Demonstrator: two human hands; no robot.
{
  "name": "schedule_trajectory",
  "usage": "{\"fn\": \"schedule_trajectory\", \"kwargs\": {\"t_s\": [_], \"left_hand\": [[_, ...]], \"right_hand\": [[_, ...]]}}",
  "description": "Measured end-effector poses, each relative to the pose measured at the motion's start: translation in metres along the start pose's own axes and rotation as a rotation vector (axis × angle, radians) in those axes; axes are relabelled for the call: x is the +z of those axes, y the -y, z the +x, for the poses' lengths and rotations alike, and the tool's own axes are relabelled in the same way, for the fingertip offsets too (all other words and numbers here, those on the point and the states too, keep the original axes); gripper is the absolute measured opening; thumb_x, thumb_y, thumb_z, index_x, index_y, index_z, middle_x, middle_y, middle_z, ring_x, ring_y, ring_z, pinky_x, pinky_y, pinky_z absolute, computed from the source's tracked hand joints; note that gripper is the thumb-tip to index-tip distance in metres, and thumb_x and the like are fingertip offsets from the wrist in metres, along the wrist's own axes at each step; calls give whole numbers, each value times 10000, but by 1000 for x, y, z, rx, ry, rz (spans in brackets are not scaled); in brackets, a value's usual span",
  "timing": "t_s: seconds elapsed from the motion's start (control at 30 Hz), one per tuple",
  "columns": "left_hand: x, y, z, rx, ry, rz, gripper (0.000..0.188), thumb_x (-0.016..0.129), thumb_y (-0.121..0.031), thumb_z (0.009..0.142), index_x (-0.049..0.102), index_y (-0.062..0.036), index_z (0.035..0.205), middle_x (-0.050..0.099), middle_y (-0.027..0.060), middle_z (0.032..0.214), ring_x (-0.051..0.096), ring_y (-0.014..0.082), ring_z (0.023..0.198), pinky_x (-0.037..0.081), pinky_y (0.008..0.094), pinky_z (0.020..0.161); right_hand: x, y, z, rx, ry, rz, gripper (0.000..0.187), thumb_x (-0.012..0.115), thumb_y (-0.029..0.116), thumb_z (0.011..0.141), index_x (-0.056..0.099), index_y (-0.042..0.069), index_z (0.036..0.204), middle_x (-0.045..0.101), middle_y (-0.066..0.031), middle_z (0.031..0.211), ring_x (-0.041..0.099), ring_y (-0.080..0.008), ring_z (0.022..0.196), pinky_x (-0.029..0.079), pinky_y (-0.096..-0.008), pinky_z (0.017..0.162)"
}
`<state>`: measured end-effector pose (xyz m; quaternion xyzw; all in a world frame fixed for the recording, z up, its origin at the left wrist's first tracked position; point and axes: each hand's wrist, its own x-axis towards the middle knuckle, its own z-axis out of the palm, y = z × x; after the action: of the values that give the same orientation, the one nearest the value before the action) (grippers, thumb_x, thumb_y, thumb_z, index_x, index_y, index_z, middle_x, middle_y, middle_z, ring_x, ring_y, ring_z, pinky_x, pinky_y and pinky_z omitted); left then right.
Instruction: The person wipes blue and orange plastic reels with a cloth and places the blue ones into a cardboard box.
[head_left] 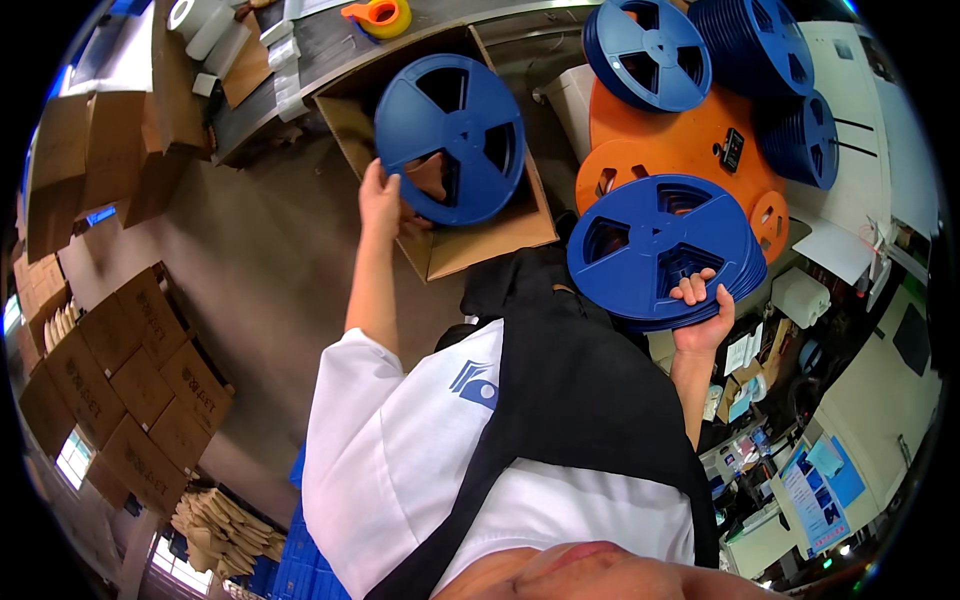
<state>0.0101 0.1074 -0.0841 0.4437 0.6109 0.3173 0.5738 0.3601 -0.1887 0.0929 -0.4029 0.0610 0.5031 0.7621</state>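
My left hand (380, 205) grips the left rim of a blue plastic reel (462, 138), its thumb side on the edge and the other fingers partly hidden behind the disc. This reel is in the mouth of an open cardboard box (450, 262) and covers most of what lies inside. On the right, my right hand (704, 312) is closed around the near edge of a stack of blue reels (656, 238), with fingertips hooked through a cutout of the top one. The stack leans close to my black apron.
Beyond the stack, orange discs (640, 125) hold a small black device (732, 150) and more blue reel stacks (655, 55). A grey bench (335, 50) with orange and yellow tape rolls (383, 16) runs behind the box. Stacked cartons (130, 385) stand at left.
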Motion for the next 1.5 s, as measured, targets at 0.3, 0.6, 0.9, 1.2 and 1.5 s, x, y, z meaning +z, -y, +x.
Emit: {"fn": "schedule_trajectory", "kwargs": {"t_s": [0.3, 0.6, 0.9, 1.2, 1.5], "left_hand": [[-86, -22, 36, -31, 120, -116, 382, 495, 52, 875, 470, 32, 1256, 595, 81, 1119, 575, 165, 1005, 448, 278, 883], [36, 62, 89, 6, -137, 260, 314, 526, 12, 847, 548, -30, 1157, 650, 91, 1045, 612, 186, 952, 462, 293, 848], [110, 91, 100, -144, -58, 179, 311, 531, -29, 873, 509, -58, 1181, 624, 106, 1059, 596, 248, 986, 468, 348, 837], [77, 110, 48, -201, 253, 314, 428, 563, -57, 858, 506, -113, 1279, 583, 103, 1192, 558, 232, 1079, 471, 351, 872], [110, -24, -41, 455, 509, 379, 551, 621, 39, 793, 483, -119, 1302, 529, 75, 1279, 554, 177, 1114, 476, 284, 895]], "right_hand": [[-12, -7, -17, -107, -90, 65, 236, 533, 230, 838, 553, 46, 985, 459, -18, 707, 453, -150, 680, 437, -334, 753], [-11, -11, -24, -101, -148, 87, 244, 537, 232, 830, 542, 42, 984, 445, -19, 709, 446, -153, 681, 429, -337, 746], [-12, -13, -30, -136, -153, 53, 254, 544, 234, 828, 547, 43, 995, 440, -19, 702, 440, -150, 673, 422, -334, 734], [-1, -2, -31, -218, 84, 151, 263, 613, 257, 797, 446, 84, 904, 418, 12, 617, 419, -114, 561, 367, -276, 620], [0, 10, -19, -198, 488, 398, 301, 630, 291, 864, 402, 99, 823, 475, 20, 553, 455, -86, 443, 379, -243, 494]]}}
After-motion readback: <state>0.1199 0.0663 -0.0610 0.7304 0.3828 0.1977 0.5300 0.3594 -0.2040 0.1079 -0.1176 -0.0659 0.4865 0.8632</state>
